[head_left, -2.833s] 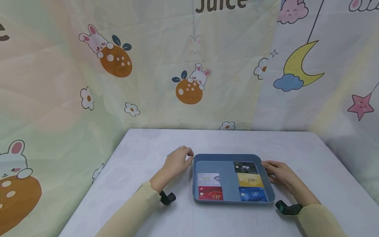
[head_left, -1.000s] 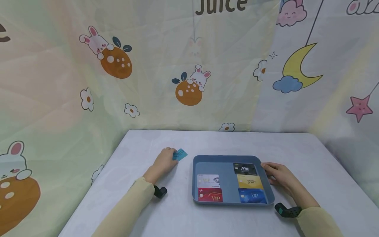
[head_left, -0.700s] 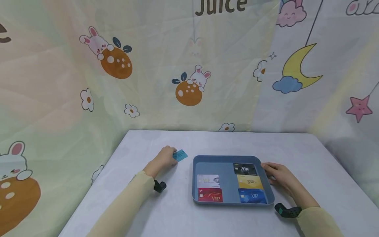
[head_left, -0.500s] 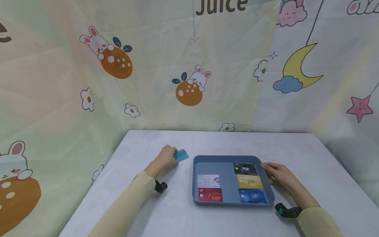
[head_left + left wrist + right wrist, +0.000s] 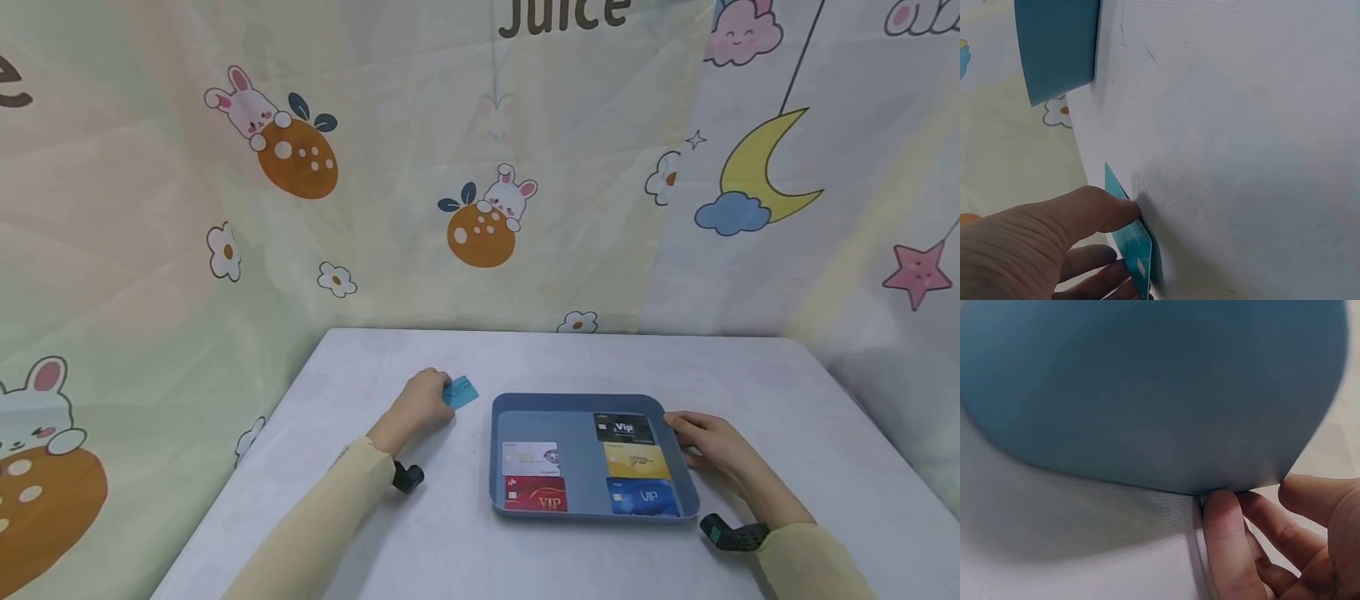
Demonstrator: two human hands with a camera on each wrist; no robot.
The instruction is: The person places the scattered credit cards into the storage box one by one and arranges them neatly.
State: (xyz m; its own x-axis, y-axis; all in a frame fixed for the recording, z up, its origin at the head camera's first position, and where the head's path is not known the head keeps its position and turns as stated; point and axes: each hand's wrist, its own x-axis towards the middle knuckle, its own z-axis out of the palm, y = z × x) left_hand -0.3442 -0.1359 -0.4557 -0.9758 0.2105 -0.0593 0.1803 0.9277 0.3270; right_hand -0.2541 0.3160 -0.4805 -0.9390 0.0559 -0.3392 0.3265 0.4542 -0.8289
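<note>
A teal card (image 5: 460, 392) is pinched in my left hand (image 5: 420, 406), just left of the tray's far left corner. In the left wrist view the thumb lies on the near face of the card (image 5: 1129, 240), with other fingers behind it; the card stands tilted close to the tabletop. My right hand (image 5: 712, 446) grips the right rim of the blue-grey tray (image 5: 573, 402), thumb at the rim and fingers against its outer side (image 5: 1166, 425). In the tray lie a white card (image 5: 528, 458) and a red card (image 5: 536, 493) at left, and a black card (image 5: 624, 427), gold card (image 5: 637, 460) and blue card (image 5: 643, 497) at right.
The white-covered table (image 5: 420, 550) reaches back to a printed cloth backdrop (image 5: 390, 208), which also hangs along the left and right sides. Each wrist carries a small black camera, such as the left wrist camera (image 5: 407, 477).
My left hand has moved left from beside the tray's rim, and the teal card, mostly hidden behind it before, now shows. Right hand and tray have stayed in place.
</note>
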